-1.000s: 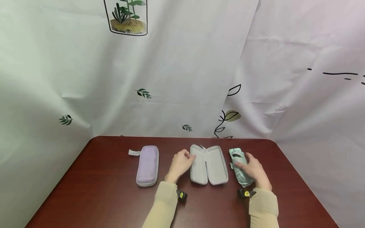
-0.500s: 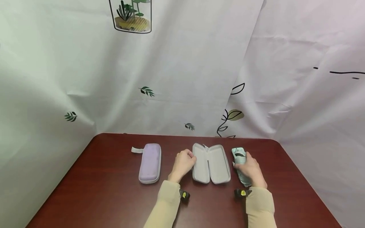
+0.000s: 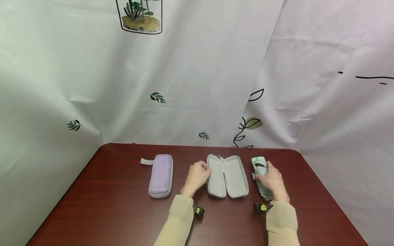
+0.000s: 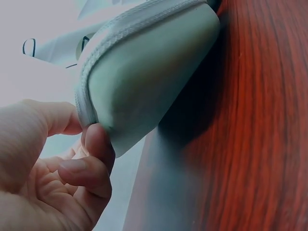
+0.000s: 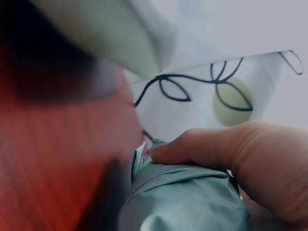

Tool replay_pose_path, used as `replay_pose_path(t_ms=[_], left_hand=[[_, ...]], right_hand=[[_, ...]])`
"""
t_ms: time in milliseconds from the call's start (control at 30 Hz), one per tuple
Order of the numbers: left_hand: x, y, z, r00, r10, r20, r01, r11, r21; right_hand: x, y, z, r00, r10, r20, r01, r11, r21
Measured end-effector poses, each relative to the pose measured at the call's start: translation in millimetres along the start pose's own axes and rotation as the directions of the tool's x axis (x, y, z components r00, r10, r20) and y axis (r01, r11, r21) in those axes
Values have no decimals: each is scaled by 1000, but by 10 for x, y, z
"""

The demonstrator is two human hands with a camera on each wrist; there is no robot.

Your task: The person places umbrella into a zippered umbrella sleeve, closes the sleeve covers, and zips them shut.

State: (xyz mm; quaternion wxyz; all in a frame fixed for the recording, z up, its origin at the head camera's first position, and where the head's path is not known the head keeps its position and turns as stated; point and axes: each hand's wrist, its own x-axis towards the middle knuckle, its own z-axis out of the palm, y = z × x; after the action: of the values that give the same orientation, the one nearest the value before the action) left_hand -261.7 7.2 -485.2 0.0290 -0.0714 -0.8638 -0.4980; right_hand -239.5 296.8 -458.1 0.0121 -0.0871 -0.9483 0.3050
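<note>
A hard zip case lies unfolded on the table, its pale grey inside facing up. At its left rim is my left hand, thumb and index finger pinching the zipped edge; the left wrist view shows the case's greenish outer shell close up. To the right, my right hand grips a mint-green folded umbrella, its thumb laid across the gathered fabric in the right wrist view. Most of that hand's other fingers are hidden behind the umbrella.
A closed purple zip case with a pale strap lies left of my left hand. The dark red wooden table ends at a printed white cloth hanging behind it.
My right hand has closed in around the umbrella from a wider spread, and the umbrella has shifted slightly. My left hand keeps its place at the case's rim. The head view has shifted a little.
</note>
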Motion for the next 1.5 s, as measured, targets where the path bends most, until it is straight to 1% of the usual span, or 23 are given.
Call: replay_pose_path(t_ms=[200,467,633,800,933,1100,1233,1333,1500], left_hand=[[7,-22,-13,1000,-20,13,21,1000,-11],[7,-20,-8,1000,-17,9,17,1000,-7],[2,-18,-12,1000,-18,6,18,1000,-8],[9,-19,-21,1000,-7,0,7,1000,-3],[4,-12,-28,1000,-3,1,3,1000,0],[0,-12,-18,1000,-9,6,9,1000,8],[0,-6,-14,1000,-15,9,15,1000,14],[-2,2,-16,1000,-3,4,3,1000,10],[-3,13,-29,1000,-3,-7,3,1000,-2]], right_hand=[[-25,-142,-56,998,-40,-51,41,999,20],[-114,-486,-82,992,-81,-94,87,994,67],[-153,-704,-12,987,-121,-110,129,989,75],[-155,-846,148,983,-155,-101,164,982,89],[-146,-882,317,982,-169,-79,175,982,76],[-152,-876,463,991,-130,-34,131,991,28],[-141,-830,519,996,-85,20,85,996,16],[-130,-790,544,996,-64,54,64,998,14],[-123,-757,560,996,-65,62,65,998,-5]])
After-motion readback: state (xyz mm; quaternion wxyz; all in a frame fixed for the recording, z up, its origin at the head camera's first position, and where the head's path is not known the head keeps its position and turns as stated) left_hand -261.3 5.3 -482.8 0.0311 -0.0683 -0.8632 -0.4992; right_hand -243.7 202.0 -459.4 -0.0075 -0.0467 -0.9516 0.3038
